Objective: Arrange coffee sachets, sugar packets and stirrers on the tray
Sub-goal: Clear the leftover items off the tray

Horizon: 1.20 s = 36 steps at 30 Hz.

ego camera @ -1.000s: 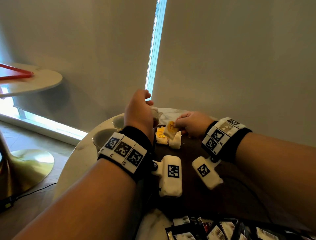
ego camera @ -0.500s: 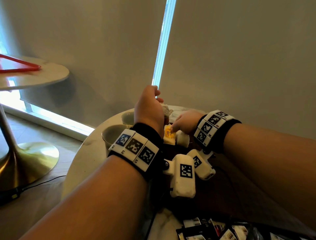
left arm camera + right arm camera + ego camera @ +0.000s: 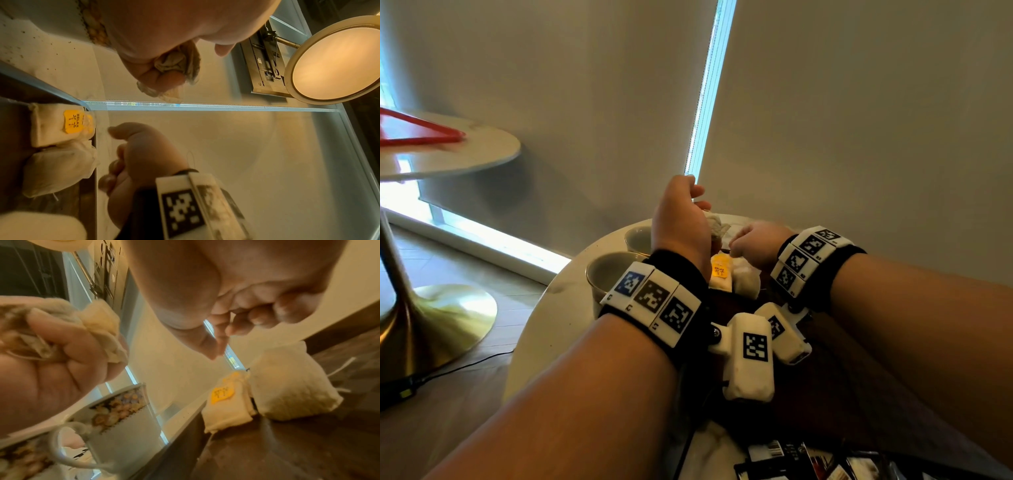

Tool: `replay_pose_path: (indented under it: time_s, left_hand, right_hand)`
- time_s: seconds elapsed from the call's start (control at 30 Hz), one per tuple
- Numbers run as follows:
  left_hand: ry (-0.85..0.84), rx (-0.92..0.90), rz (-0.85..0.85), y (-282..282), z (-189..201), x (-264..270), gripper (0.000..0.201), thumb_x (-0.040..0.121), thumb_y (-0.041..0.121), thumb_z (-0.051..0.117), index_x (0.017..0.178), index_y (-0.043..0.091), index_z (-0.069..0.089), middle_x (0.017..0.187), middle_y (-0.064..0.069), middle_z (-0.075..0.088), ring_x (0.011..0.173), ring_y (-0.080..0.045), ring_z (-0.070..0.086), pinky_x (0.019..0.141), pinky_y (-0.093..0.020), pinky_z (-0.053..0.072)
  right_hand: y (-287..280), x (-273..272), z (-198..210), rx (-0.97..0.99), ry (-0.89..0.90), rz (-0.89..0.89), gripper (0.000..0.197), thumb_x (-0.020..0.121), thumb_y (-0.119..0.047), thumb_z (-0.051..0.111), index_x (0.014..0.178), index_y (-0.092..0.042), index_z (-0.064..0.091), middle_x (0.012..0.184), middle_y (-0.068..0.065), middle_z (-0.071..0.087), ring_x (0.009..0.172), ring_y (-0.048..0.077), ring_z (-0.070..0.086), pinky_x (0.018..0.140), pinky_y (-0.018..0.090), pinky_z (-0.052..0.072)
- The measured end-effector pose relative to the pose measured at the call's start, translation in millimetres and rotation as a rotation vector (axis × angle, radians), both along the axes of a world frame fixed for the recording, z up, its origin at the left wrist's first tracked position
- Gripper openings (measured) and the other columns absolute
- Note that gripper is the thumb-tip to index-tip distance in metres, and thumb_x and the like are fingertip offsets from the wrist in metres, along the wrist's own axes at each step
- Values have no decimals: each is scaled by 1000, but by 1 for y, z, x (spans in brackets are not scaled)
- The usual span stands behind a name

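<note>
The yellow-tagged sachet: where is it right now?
The yellow-tagged sachet lies at the dark tray's far edge, against a plain sachet, just below both hands.

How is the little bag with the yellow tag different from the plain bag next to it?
The tagged bag wears a yellow label; the plain bag shows none. In the right wrist view the plain bag looks plumper, the tagged bag flatter. Both are pale cloth-like pouches, side by side on the dark tray, with neither hand holding them.

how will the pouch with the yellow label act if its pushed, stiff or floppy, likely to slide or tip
Probably floppy: the pouch with the yellow label looks like soft cloth with rounded, sagging edges. It likely shoves along or folds over rather than rolling, since it leans on the plain pouch beside it. Probably light for its size, judging by the similar bundle crumpled in the left hand.
</note>
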State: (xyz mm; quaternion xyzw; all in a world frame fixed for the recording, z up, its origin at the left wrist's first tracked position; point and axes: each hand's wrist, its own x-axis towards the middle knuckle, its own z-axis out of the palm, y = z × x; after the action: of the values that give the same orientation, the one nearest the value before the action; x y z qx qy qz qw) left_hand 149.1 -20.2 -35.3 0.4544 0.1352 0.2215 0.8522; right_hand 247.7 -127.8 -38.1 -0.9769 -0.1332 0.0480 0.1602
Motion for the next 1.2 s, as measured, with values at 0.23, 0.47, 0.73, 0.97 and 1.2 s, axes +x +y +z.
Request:
replay_pose_path:
  time_s: [0.23, 0.47, 0.73, 0.97, 1.2]
  left_hand:
    - [4, -26, -6, 2, -1, -1, 35, 99, 44, 43, 102, 19, 66, 95, -7, 61, 85, -25, 58, 72, -40, 49]
    - [5, -29, -30, 0, -3, 1, 38, 99, 46, 39, 105, 19, 65, 96, -7, 61, 88, -27, 59, 72, -40, 50]
    - [8, -65, -105, -2, -3, 1, 42, 99, 50, 39, 113, 17, 62, 102, -10, 61, 99, -32, 62, 75, -41, 52]
    - [88, -122, -290, -6, -4, 0, 51, 97, 60, 44, 119, 16, 56, 110, -15, 58, 104, -37, 64, 68, -37, 52]
    - [96, -142, -392, -12, -8, 2, 53, 96, 60, 46, 126, 17, 50, 125, -20, 55, 107, -35, 62, 82, -46, 54]
  right_hand:
    - [-8, -25, 6, 200, 297, 113, 13, 92, -20, 67, 99, -19, 78, 94, -3, 77, 75, 15, 61, 60, 24, 46]
    - [-5, -31, -9, 96, 280, 23, 22, 91, -31, 60, 99, -20, 77, 101, 10, 77, 75, 21, 66, 64, 30, 45]
    - [-20, -32, 1, 412, 154, 49, 11, 91, -12, 66, 93, -18, 75, 69, -7, 70, 53, 8, 56, 45, 17, 42]
    - [-44, -36, 6, 833, 66, 111, 12, 96, -22, 61, 103, -20, 69, 89, 3, 63, 64, 12, 53, 54, 24, 43]
    - [-51, -52, 2, 776, 72, 234, 26, 83, -26, 78, 107, -19, 70, 90, -2, 72, 67, 1, 64, 56, 16, 46]
